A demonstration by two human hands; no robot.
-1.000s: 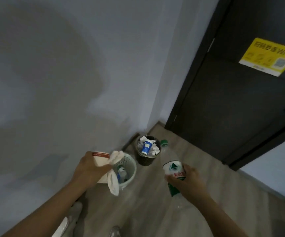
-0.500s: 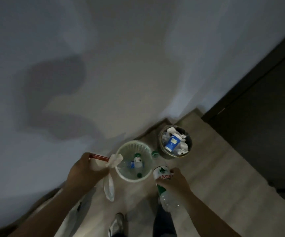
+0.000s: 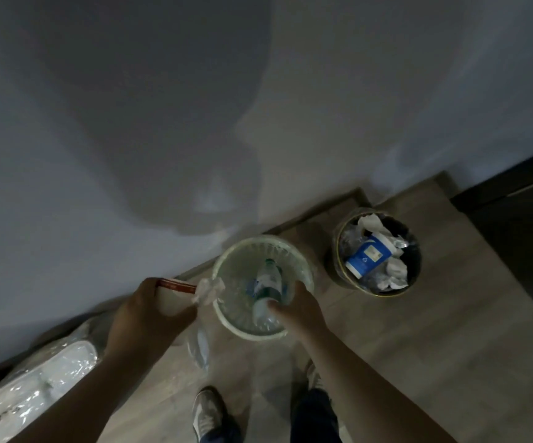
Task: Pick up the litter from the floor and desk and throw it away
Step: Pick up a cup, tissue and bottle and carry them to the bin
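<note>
Half a second earlier my right hand (image 3: 297, 310) held the bottle (image 3: 266, 295) beside the white bin (image 3: 303, 273); now it gripped it inside the rim, ready to drop. My left hand (image 3: 145, 318) clutched the paper cup (image 3: 172, 297) and tissue (image 3: 209, 290), next to go.

Floor (image 3: 418, 346): matt wood-look planks. Wall (image 3: 131, 123): smooth matt paint. Pale bin (image 3: 303, 266): slotted plastic, dull. Bottle (image 3: 266, 292): clear glossy plastic, printed label. Dark bin (image 3: 338, 251): shiny rim, clear film liner, crumpled paper inside. Cup (image 3: 172, 298): matt paper. Tissue (image 3: 209, 290): soft, crumpled. Wrap (image 3: 35, 378) at lower left: glossy, crinkled plastic.
</note>
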